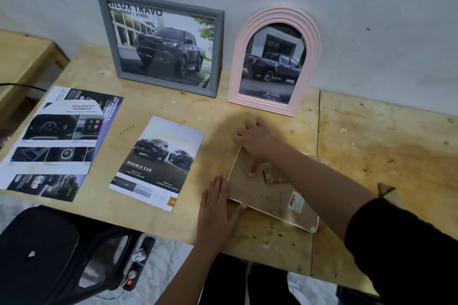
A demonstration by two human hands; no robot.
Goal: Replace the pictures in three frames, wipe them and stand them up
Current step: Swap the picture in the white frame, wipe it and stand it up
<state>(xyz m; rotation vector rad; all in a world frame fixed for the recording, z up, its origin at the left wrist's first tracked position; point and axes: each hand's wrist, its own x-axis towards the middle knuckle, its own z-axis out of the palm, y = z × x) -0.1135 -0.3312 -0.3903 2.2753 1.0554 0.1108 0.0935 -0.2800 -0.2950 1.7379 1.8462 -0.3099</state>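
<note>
A third frame (267, 199) lies face down on the wooden table (371, 146), its brown backing up and a barcode sticker near its right corner. My left hand (218, 208) lies flat, fingers straight, against the frame's left edge. My right hand (255, 143) rests on the frame's far end, thumb pressing the backing beside its small stand flap (272, 176). A grey rectangular frame (163, 42) with a truck picture and a pink arched frame (273, 62) with another truck picture stand against the wall. A loose "Double Cab" picture (158, 163) lies left of my hands.
Brochure pages (54, 141) lie at the table's left. A black chair (49, 255) and a power strip (136, 265) with a lit red switch sit below the front edge. A lower wooden shelf (27, 62) stands far left. A small dark scrap (385, 189) lies to the right.
</note>
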